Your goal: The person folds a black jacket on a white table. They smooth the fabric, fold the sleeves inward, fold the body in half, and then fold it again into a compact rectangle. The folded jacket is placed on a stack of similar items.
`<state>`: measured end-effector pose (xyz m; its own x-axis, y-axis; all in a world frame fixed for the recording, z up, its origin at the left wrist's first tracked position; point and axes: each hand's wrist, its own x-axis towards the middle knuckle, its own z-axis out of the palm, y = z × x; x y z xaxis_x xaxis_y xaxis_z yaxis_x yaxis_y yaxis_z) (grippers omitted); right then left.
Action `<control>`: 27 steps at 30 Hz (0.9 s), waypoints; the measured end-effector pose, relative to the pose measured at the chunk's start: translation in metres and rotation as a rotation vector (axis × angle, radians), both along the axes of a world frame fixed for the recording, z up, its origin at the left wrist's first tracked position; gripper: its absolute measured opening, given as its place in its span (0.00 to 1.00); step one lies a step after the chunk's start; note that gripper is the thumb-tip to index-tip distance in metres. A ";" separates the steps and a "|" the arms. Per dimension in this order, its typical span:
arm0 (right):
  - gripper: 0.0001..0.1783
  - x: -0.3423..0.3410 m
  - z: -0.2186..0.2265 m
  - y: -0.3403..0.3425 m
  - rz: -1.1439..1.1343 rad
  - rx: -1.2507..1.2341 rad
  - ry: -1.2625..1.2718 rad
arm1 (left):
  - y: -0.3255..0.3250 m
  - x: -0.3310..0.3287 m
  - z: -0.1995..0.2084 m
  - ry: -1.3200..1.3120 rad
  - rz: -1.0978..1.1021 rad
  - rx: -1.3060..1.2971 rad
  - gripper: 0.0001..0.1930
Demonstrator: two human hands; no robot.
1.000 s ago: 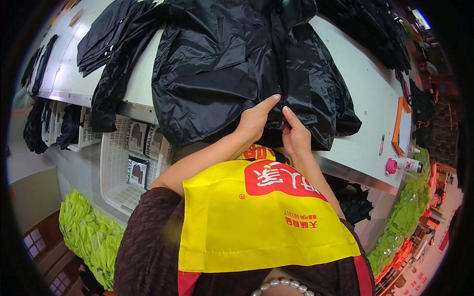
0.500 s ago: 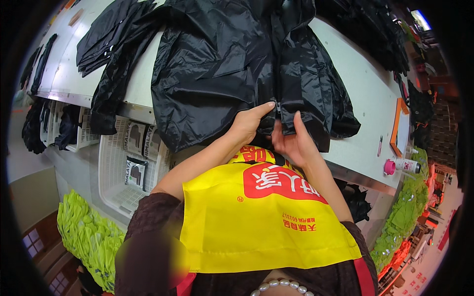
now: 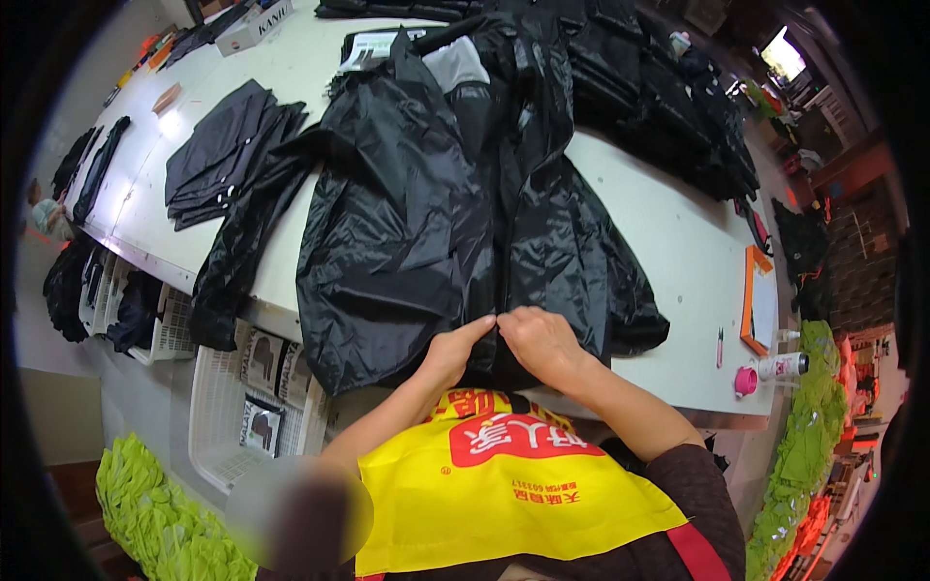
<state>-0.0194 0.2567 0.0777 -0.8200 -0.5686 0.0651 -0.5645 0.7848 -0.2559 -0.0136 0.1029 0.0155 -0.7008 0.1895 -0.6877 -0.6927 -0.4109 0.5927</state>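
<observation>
A shiny black jacket [image 3: 402,232] lies spread on the white table, its front split running down the middle and its hem toward me. At the bottom of that split, my left hand [image 3: 453,352] grips the hem edge with the thumb stretched along the top. Close beside it, my right hand [image 3: 542,343] is closed on the front edge, knuckles up. The two hands almost touch at the thumb tip. Whatever small part lies between the fingers is hidden. One sleeve [image 3: 231,276] trails over the table's near edge on the left.
Folded dark garments [image 3: 228,155] are stacked at left, and more black garments [image 3: 659,107] are heaped at far right. A white basket [image 3: 211,416] with flat packages stands below the table's edge. An orange-framed tray [image 3: 758,300], a pink cap [image 3: 745,381] and a bottle [image 3: 783,366] are at right.
My right hand has turned from fingers apart to closed on the jacket's front edge. The view has tilted up, so the jacket and hands sit lower in it and more table shows.
</observation>
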 end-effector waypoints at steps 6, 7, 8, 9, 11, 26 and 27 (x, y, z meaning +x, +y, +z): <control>0.03 -0.033 -0.005 -0.003 0.173 -0.030 0.110 | -0.013 0.009 -0.007 0.109 -0.120 -0.066 0.13; 0.02 -0.058 -0.012 -0.005 0.171 0.018 0.168 | -0.017 0.016 0.002 0.065 -0.181 -0.127 0.14; 0.02 -0.090 -0.017 -0.003 0.123 0.005 0.289 | -0.022 0.023 0.017 0.012 -0.247 -0.183 0.15; 0.01 -0.125 -0.025 0.008 0.097 -0.104 0.418 | -0.028 0.029 0.029 -0.072 -0.341 -0.261 0.17; 0.03 -0.172 -0.033 0.042 -0.097 -0.186 0.507 | -0.039 0.038 0.038 -0.142 -0.438 -0.356 0.20; 0.09 0.050 -0.101 0.051 0.013 0.187 -0.505 | -0.244 -0.059 -0.080 0.168 -0.525 -1.514 0.35; 0.10 0.070 -0.097 0.030 0.299 0.234 -0.657 | -0.280 -0.075 -0.107 0.341 -0.537 -1.626 0.32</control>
<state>0.0509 0.2864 -0.0194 -0.4570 -0.7121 -0.5330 -0.5508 0.6971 -0.4590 -0.0883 -0.1767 -0.0911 -0.9381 -0.2449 -0.2447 -0.3083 0.9126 0.2685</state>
